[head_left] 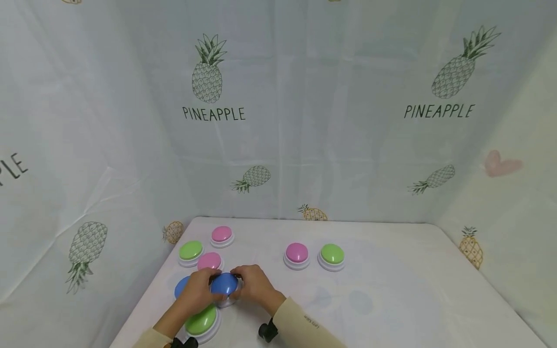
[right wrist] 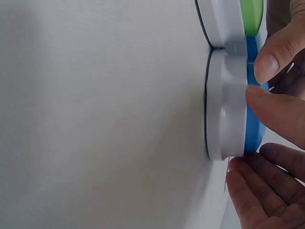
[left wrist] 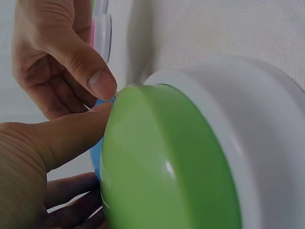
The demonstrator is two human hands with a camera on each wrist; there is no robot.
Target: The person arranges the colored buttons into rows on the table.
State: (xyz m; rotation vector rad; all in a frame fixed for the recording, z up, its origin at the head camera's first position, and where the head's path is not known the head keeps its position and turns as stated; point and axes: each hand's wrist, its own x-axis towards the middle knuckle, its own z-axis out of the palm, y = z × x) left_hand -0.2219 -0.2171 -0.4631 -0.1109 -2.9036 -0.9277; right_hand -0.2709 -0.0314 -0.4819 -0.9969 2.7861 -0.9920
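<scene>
Between my two hands is a blue domed push button [head_left: 224, 284] on a white round base. My left hand [head_left: 197, 292] holds its left side and my right hand [head_left: 256, 285] its right side, both thumbs at the near edge. The right wrist view shows the white base [right wrist: 226, 105] low at the table, its right-hand fingers [right wrist: 252, 191] curled around one end. A green push button [head_left: 201, 321] lies just nearer, under my left wrist; it fills much of the left wrist view. Another blue button [head_left: 180, 287] is partly hidden behind my left hand.
Just beyond my hands is a pink button [head_left: 209, 260], with a green one [head_left: 190, 250] and another pink one [head_left: 222, 234] farther back. Right of centre stand a pink button [head_left: 297, 253] and a green button [head_left: 332, 253]. Pineapple-printed cloth [head_left: 304, 145] walls the table [head_left: 391, 290].
</scene>
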